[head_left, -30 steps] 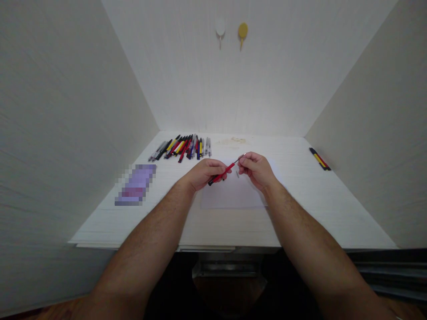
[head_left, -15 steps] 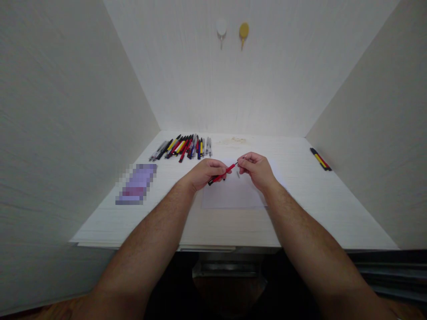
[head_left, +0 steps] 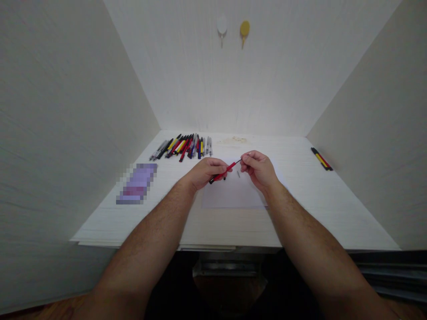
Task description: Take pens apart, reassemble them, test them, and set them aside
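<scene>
Red pen [head_left: 231, 167] tilts above the white sheet [head_left: 233, 195], gripped in the left hand [head_left: 210, 170]; the right hand [head_left: 256, 168] pinches the thin refill [head_left: 238, 160] at its end — more refill shows between the hands than half a second ago.

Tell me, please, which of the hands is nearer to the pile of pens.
Left. The left hand is just in front of the pile of pens, near its right end; the right hand is farther away to the right.
</scene>
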`<state>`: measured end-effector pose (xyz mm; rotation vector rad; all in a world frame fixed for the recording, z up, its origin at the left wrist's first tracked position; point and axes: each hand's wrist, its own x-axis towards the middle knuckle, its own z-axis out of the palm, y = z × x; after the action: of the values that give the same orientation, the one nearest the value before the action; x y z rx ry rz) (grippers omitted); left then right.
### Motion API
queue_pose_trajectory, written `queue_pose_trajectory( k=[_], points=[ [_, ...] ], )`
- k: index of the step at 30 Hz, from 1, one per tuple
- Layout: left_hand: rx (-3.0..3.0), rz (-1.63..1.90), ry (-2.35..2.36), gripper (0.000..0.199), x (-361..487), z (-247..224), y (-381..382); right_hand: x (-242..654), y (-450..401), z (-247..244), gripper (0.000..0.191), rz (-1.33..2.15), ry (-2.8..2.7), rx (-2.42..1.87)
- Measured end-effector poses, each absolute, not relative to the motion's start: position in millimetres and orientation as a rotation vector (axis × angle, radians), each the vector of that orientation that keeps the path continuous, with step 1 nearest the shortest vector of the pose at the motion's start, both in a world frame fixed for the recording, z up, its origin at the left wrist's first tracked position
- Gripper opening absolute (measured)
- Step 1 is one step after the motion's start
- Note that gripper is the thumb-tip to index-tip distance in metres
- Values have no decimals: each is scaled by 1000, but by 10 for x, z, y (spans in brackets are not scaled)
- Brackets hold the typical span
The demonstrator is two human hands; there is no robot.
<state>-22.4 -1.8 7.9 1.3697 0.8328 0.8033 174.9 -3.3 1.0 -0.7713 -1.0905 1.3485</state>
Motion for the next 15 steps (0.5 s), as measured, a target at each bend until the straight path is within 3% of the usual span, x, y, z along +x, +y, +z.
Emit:
queue_pose_trajectory(
  k=[15],
  points=[
    [1383,817,899,21,-228,69,-5,1786,-18,21,14,1005,-1356,-930]
  ],
)
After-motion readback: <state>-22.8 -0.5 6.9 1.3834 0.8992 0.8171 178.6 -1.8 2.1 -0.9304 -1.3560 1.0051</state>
